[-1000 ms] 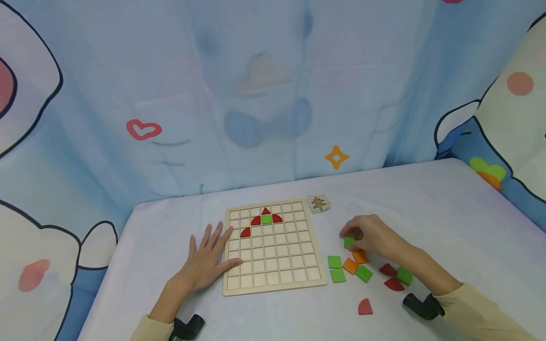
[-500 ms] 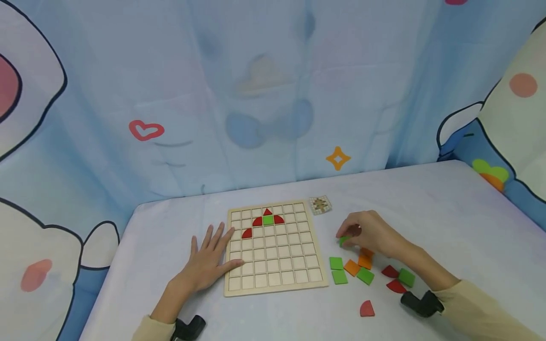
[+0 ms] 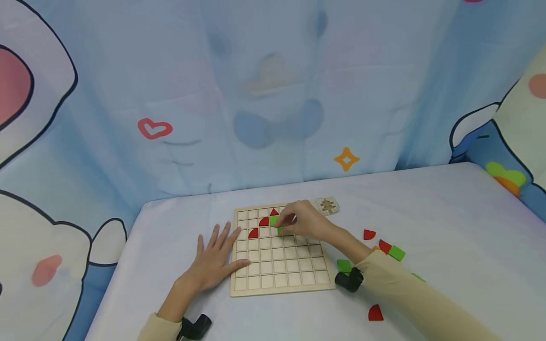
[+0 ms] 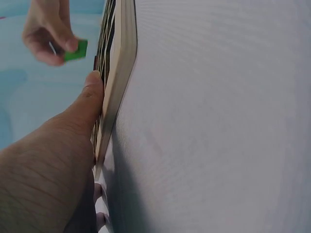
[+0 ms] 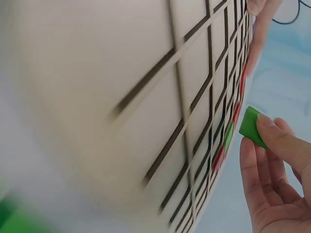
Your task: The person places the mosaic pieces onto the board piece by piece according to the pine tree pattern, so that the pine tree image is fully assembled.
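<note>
Now the R hand point(image 3: 304, 219) pinches a small green sq. point(image 5: 251, 127) btwn thumb & fingers. It's held up over the top part of the wood board point(image 3: 280, 266); both wrist views show it in the air, apart from the board. The L hand point(image 3: 211, 265) grips nothing: its fingers are spread wide by the board's left edge, w/ the thumb resting on the board.

The board lies flat on the white surface point(image 3: 256, 322) & has lots of little boxes. Near its top sit a red triangle point(image 3: 274, 212), a green tile point(image 3: 273, 220) just below it, a red rounded pc. point(image 3: 264, 221) to the left of that, & another red pc. point(image 3: 253, 233) a row down, farther left. A pic. card point(image 3: 328, 206) lies just off the top R corner. More bits lie to the right, incl. a green block point(image 3: 344, 265) near the board & a red bit point(image 3: 376, 313) down low by itself.
</note>
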`<state>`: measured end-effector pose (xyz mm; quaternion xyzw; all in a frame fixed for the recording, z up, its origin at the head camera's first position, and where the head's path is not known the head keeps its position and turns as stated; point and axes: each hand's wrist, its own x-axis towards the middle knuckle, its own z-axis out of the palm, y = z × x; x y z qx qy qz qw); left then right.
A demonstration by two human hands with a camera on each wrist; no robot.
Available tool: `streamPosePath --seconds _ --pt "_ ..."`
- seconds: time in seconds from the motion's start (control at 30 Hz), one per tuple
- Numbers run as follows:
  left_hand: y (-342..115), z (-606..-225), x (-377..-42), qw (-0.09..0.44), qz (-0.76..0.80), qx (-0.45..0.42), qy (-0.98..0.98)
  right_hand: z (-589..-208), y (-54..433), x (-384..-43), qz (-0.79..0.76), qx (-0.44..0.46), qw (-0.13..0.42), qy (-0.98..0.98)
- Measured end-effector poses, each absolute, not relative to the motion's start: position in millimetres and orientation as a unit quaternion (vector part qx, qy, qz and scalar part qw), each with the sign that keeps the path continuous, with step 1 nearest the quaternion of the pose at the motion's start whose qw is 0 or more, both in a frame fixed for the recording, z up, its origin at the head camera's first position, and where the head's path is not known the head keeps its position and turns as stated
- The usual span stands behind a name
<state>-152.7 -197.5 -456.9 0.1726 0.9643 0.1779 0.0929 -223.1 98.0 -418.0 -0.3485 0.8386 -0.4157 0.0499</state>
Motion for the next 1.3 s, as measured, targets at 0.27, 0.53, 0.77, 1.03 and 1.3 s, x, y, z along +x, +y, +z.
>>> streamPosePath --seconds 0.27,0.53,0.77,1.03,1.3 --pt "-198 -458 -153 0.090 0.181 0.172 0.964 -425 59 -233 -0.417 -0.357 0.054 0.834" --pt "-198 -458 -154 0.089 0.179 0.175 0.964 -426 52 -231 -0.393 -0.334 0.071 0.854" --pt "-198 -456 -153 0.093 0.183 0.170 0.964 -424 46 -232 -0.360 -0.342 0.058 0.866" --pt "-198 -457 -152 0.096 0.185 0.170 0.963 -423 42 -228 -0.320 -0.334 0.062 0.884" --pt "-198 -456 -152 0.097 0.185 0.173 0.962 -424 41 -227 -0.300 -0.365 0.043 0.880"
